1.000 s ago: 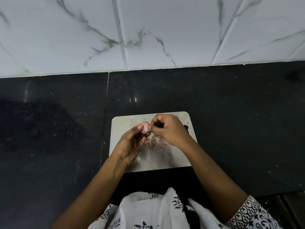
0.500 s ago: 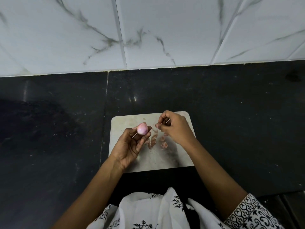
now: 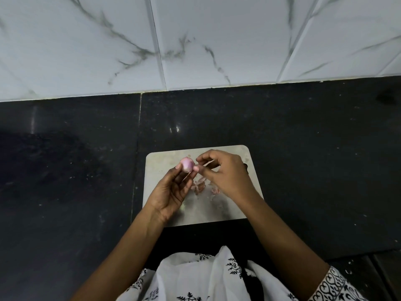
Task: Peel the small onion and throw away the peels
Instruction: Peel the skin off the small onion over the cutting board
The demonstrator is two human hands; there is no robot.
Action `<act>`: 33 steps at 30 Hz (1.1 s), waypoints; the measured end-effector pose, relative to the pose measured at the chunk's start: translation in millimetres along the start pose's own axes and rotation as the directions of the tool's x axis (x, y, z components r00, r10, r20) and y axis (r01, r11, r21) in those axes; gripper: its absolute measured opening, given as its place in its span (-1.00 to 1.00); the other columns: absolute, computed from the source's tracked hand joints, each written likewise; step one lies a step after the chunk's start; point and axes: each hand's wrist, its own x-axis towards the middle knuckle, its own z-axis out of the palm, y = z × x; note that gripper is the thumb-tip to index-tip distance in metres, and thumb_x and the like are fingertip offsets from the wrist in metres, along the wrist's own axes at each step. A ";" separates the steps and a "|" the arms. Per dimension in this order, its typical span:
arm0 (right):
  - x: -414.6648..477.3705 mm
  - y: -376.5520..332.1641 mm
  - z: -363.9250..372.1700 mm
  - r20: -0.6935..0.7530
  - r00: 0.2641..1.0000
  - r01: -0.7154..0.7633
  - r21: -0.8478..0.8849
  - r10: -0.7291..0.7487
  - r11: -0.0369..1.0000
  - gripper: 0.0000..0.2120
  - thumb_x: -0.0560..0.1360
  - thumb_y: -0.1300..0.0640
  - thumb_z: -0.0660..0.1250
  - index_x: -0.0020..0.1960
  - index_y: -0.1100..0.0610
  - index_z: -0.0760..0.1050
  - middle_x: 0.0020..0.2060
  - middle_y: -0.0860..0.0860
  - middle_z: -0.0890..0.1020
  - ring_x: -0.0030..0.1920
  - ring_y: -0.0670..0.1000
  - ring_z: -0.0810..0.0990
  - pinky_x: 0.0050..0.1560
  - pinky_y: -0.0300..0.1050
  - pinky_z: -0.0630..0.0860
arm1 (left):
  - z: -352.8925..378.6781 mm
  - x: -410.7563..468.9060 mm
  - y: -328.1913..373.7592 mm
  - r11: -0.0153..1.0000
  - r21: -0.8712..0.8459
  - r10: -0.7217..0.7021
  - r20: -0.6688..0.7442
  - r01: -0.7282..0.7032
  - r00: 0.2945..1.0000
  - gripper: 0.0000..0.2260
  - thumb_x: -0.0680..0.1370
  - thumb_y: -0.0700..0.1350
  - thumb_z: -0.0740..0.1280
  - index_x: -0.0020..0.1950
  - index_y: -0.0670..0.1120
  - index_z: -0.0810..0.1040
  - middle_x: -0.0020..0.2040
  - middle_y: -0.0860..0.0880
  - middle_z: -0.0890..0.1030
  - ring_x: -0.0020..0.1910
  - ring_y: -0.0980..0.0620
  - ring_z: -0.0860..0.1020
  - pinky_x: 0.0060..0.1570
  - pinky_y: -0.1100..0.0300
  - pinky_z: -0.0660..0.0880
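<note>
1. Pinching the small pink round onion [image 3: 187, 164] in its fingers, your left hand [image 3: 171, 192] holds it mid-frame.
2. Just right of it, your right hand [image 3: 225, 173] seems to pinch a thin peel strip [image 3: 208, 164].

peels [image 3: 200, 185] blurred, partly behind right hand [image 3: 225, 171]
</note>
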 end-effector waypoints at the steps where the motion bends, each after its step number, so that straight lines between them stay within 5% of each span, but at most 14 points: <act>1: -1.8 -2.9 3.3 -0.027 0.999 0.026 -0.024 -0.027 0.999 -0.81 0.38 0.04 0.46 -0.04 0.08 0.62 -0.14 -0.08 0.67 -0.18 -0.16 0.61 -0.23 -0.46 0.46 | 1.9 -0.3 -1.0 1.000 0.006 0.013 -0.002 -0.013 1.000 -0.82 0.35 -0.13 0.38 -0.12 -0.16 0.70 -0.15 -0.10 0.71 -0.20 0.07 0.69 -0.16 0.29 0.60; 4: -3.5 -8.3 8.5 -0.081 0.996 0.038 -0.072 -0.044 0.997 -0.80 0.39 0.01 0.45 -0.04 0.08 0.63 -0.15 -0.06 0.69 -0.20 -0.13 0.63 -0.16 -0.30 0.55 | 4.6 -0.9 -4.5 0.998 0.011 0.054 0.009 -0.054 0.998 -0.77 0.38 -0.17 0.35 0.00 -0.18 0.63 -0.20 -0.07 0.71 -0.24 0.13 0.68 -0.29 0.36 0.58; 8: -1.9 -12.7 1.9 -0.085 0.996 0.012 -0.091 -0.019 0.996 -0.78 0.41 0.03 0.43 0.00 0.10 0.65 -0.14 -0.01 0.71 -0.17 -0.11 0.65 -0.10 -0.26 0.56 | 4.0 -1.7 -6.0 0.986 0.102 0.127 0.047 -0.132 0.991 -0.73 0.41 -0.16 0.37 0.10 -0.15 0.56 -0.18 -0.01 0.70 -0.20 0.17 0.66 -0.23 0.39 0.57; 12: -0.5 -13.4 2.5 -0.082 0.995 0.050 -0.150 -0.063 0.987 -0.80 0.43 0.04 0.40 -0.02 0.13 0.66 -0.17 0.04 0.72 -0.19 -0.03 0.66 -0.10 -0.06 0.59 | 3.1 0.8 -7.9 0.964 0.158 0.208 0.055 -0.214 0.977 -0.34 0.07 0.00 0.64 0.11 -0.14 0.58 -0.09 -0.03 0.70 -0.13 0.14 0.66 -0.20 0.36 0.56; 16: 1.2 -10.9 10.4 -0.122 0.985 0.100 -0.180 -0.123 0.979 -0.79 0.43 0.02 0.40 -0.12 0.16 0.66 -0.24 0.06 0.71 -0.25 0.03 0.65 -0.20 0.02 0.58 | 3.6 -0.1 -11.4 0.950 0.171 0.257 0.043 -0.261 0.965 -0.68 0.29 -0.10 0.50 0.02 -0.10 0.62 -0.07 -0.03 0.69 -0.11 0.11 0.64 -0.19 0.35 0.55; 24: 0.8 -5.5 19.7 -0.169 0.962 0.155 -0.315 -0.216 0.936 -0.79 0.38 0.03 0.44 -0.26 0.16 0.53 -0.36 0.03 0.63 -0.36 0.03 0.57 -0.34 0.01 0.54 | -1.2 -0.5 -14.4 0.940 0.171 0.284 0.087 -0.295 0.955 -0.61 0.18 -0.07 0.58 -0.04 -0.08 0.65 -0.08 -0.05 0.69 -0.15 0.10 0.65 -0.19 0.32 0.57; 28: 4.0 -9.2 13.1 -0.111 0.991 0.050 -0.197 -0.073 0.979 -0.86 0.36 0.07 0.44 -0.20 0.14 0.58 -0.31 0.01 0.65 -0.29 0.00 0.60 -0.22 0.00 0.57 | -1.3 -2.9 -11.9 0.959 0.135 0.233 0.117 -0.248 0.965 -0.57 0.07 -0.04 0.60 -0.09 -0.05 0.69 -0.11 -0.01 0.70 -0.17 0.15 0.66 -0.24 0.35 0.57; 33: 10.3 -10.7 6.0 0.043 0.977 -0.215 0.249 0.211 0.944 -0.93 0.41 0.19 0.39 -0.25 0.13 0.57 -0.39 0.02 0.62 -0.41 -0.08 0.59 -0.19 0.02 0.65 | 0.6 -4.7 -8.1 0.985 0.053 0.155 0.163 -0.166 0.974 -0.48 -0.03 0.01 0.65 -0.11 -0.07 0.72 -0.10 -0.03 0.72 -0.11 0.11 0.68 -0.27 0.35 0.58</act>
